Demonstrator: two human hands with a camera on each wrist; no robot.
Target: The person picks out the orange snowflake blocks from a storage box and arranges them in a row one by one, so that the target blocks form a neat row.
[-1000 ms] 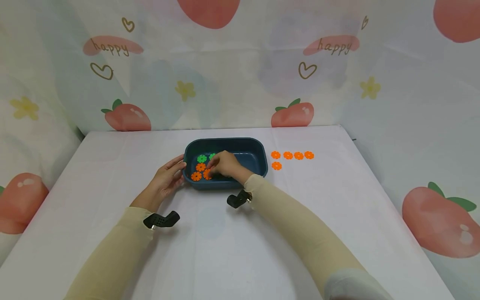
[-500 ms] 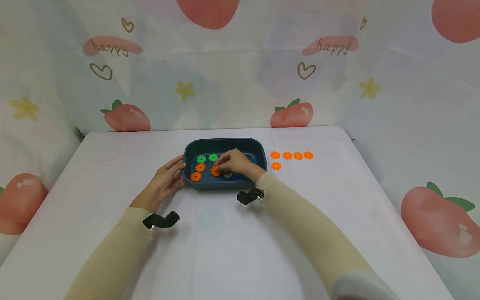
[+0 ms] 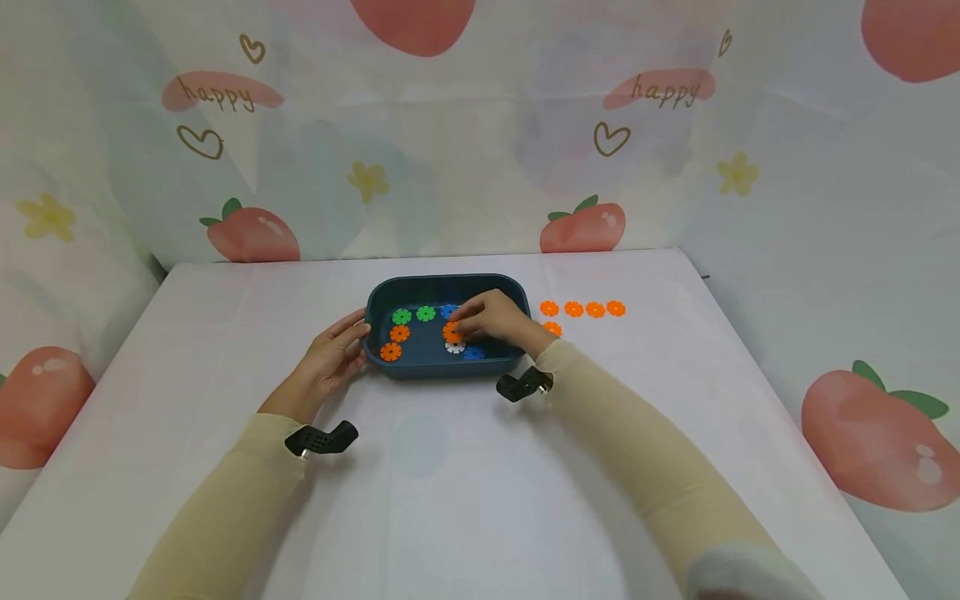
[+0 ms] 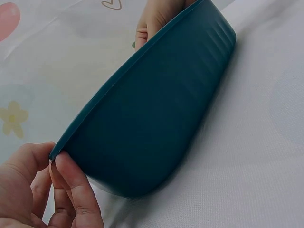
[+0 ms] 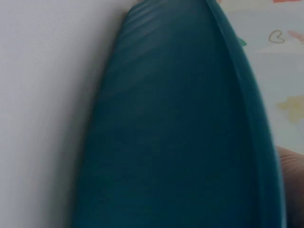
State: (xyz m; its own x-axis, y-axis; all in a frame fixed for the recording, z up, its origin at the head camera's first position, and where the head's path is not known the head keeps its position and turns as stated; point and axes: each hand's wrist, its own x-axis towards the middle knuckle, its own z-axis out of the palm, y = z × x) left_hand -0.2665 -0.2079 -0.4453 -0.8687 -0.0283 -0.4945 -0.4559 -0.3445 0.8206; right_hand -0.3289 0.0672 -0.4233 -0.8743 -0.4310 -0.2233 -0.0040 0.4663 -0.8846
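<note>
A dark blue-green rectangular bin (image 3: 420, 371) sits on the white table. My left hand (image 3: 327, 358) pinches its left rim; in the left wrist view the thumb and fingers (image 4: 78, 183) meet at the edge. Inside the bin, my right hand (image 3: 495, 318) pinches an orange notched plastic disc (image 3: 452, 332), which overlaps a white disc (image 3: 455, 348). Two green discs (image 3: 401, 317) and two orange ones (image 3: 391, 352) lie on the left side of the bin. A blue disc (image 3: 473, 353) lies near the front wall, another blue disc (image 3: 448, 311) behind the fingers.
Right of the bin, a row of several orange discs (image 3: 595, 310) lies on the table. One more orange disc (image 3: 551, 328) sits in front of the row, partly covered by my right wrist. A printed cloth (image 3: 450, 167) hangs behind the table.
My right hand has carried the orange disc rightward across the bin, away from the two orange discs at left. The white and blue discs have come into sight. My left hand stays on the rim.
</note>
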